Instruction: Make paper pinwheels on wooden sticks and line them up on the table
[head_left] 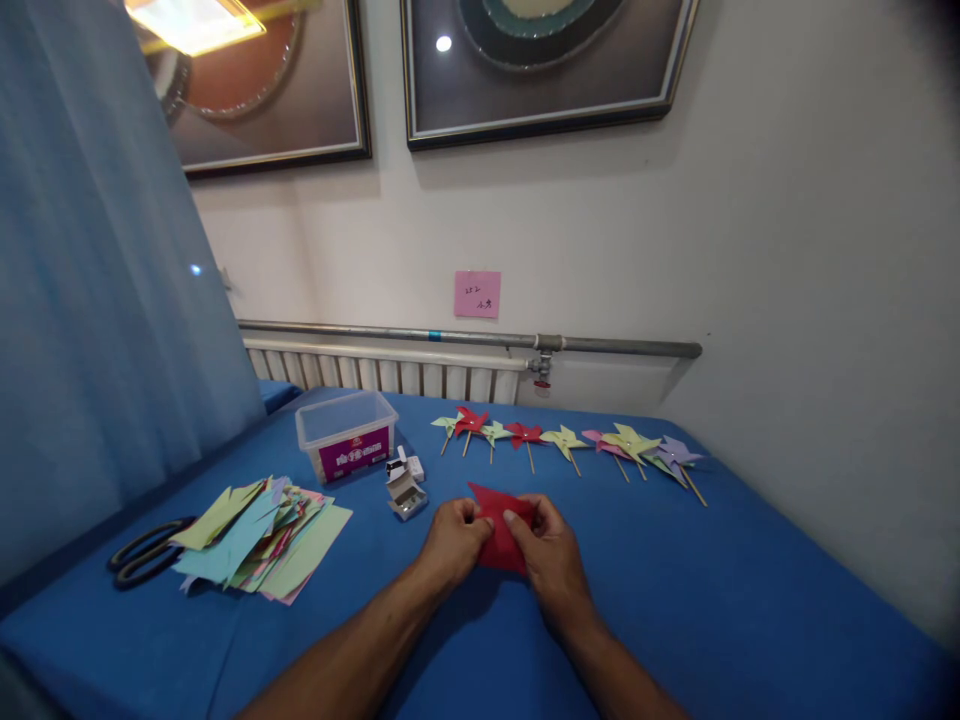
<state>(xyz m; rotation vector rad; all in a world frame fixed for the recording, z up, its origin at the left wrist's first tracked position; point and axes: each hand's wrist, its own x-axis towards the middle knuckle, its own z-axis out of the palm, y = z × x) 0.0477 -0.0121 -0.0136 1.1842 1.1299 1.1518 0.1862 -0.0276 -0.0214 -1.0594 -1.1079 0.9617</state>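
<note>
A red sheet of paper lies on the blue tablecloth in front of me, partly folded with one corner pointing up and back. My left hand pinches its left edge with curled fingers. My right hand rests on its right side, thumb and fingers pressed together on the paper. Both hands hide part of the sheet.
A row of several finished paper pinwheels on sticks lies along the far side. A clear plastic tub and a small open box stand at left centre. A stack of coloured paper and black scissors lie at the left.
</note>
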